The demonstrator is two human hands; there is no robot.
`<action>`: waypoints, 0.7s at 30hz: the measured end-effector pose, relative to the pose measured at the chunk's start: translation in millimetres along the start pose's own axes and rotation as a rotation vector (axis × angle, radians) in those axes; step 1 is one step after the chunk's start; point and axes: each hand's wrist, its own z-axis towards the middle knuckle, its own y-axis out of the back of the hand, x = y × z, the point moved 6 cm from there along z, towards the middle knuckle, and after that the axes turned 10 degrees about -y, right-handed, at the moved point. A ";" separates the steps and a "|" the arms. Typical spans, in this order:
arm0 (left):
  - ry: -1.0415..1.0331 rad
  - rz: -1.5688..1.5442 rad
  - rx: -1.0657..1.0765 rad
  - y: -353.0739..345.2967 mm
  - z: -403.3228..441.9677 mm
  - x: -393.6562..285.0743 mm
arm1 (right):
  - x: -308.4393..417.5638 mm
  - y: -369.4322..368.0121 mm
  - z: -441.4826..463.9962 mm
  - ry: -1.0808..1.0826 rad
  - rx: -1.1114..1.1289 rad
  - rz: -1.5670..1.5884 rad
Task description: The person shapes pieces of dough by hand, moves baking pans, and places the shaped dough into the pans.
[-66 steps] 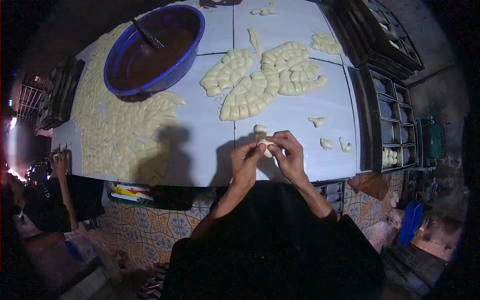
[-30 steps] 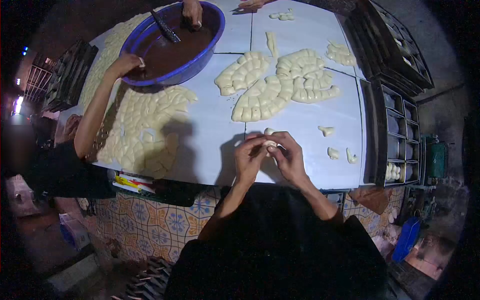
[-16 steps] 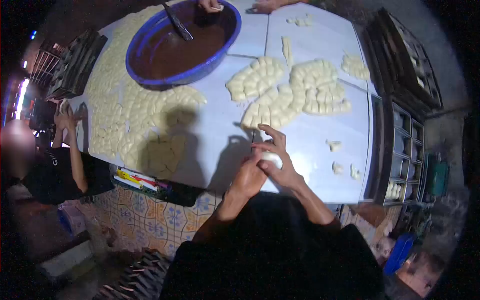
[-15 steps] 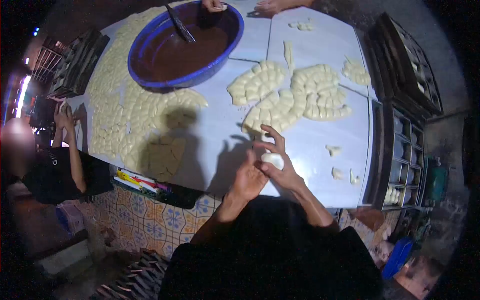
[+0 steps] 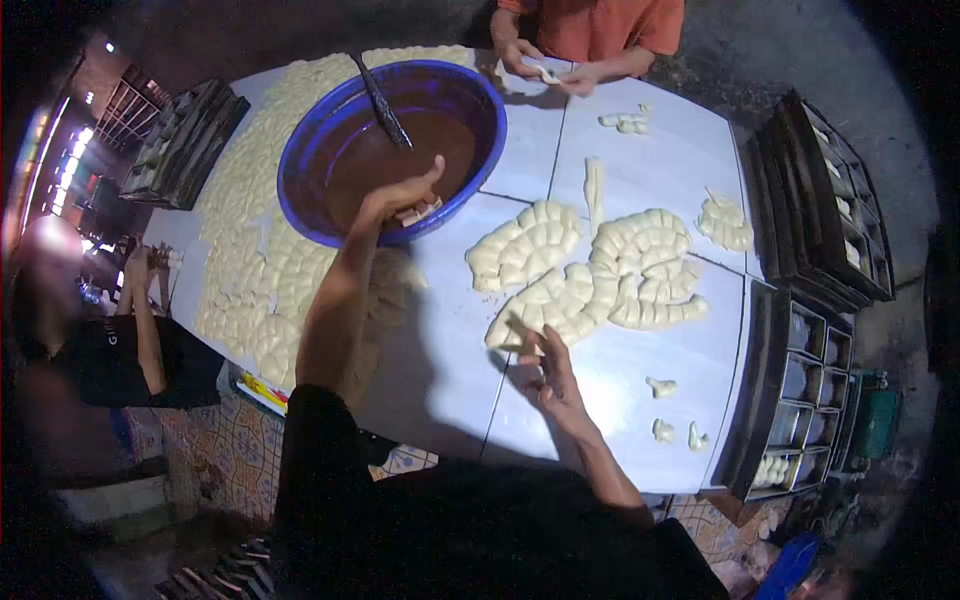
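Observation:
My left hand (image 5: 405, 195) reaches over the near right rim of the blue basin (image 5: 295, 205), which contains brown filling (image 5: 350, 150). A pale bit of dough (image 5: 420, 212) shows at its curled fingers, while the thumb points up. Above the tabletop (image 5: 620, 455), my right hand (image 5: 555, 385) has its fingers apart and nothing visible in them. Its fingertips are close to the near end of a scored dough group (image 5: 545, 305). A dark-handled utensil (image 5: 380, 100) leans inside the basin.
Many dough pieces (image 5: 250, 280) cover the left side. Small dough scraps (image 5: 662, 387) lie at right. Stacked trays (image 5: 820, 200) and a sectioned tray (image 5: 790, 425) flank the table. A co-worker in orange (image 5: 600, 30) handles dough across it; another person (image 5: 150, 350) is at left.
My hands have separated; the left has moved up and left to the basin. The white dough ball has left my right hand. The view has shifted, showing more of the co-worker opposite.

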 end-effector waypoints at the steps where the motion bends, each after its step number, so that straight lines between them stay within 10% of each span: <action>1: -0.013 -0.030 -0.050 3.5 -2.3 -8.4 | -3.5 3.0 3.6 -0.017 0.000 0.003; 7: -0.162 0.168 -0.460 -27.7 -117.2 -104.8 | 2.2 12.6 8.3 0.021 -0.135 0.173; 10: -0.155 -1.023 -0.002 -147.4 -153.1 -78.0 | -25.4 16.6 15.3 -0.273 -0.179 0.719; 11: -0.057 -1.260 0.202 -180.0 -177.7 -91.3 | -31.2 20.2 8.8 -0.360 -0.233 0.638; 15: -0.086 -1.168 -0.262 -219.4 -215.3 -60.1 | -21.4 23.3 -16.2 -0.321 -0.476 0.164; 17: -0.059 -1.310 -0.193 -233.4 -232.6 -67.6 | 7.8 9.9 -28.9 0.137 -0.503 -0.475; 18: -0.159 -1.072 -0.171 -233.1 -240.2 -69.2 | 35.6 -6.6 -40.5 0.295 -0.519 -0.893; 21: -0.370 -0.624 -0.227 -234.2 -249.4 -70.0 | 29.6 -5.2 -55.4 0.405 -0.358 -0.857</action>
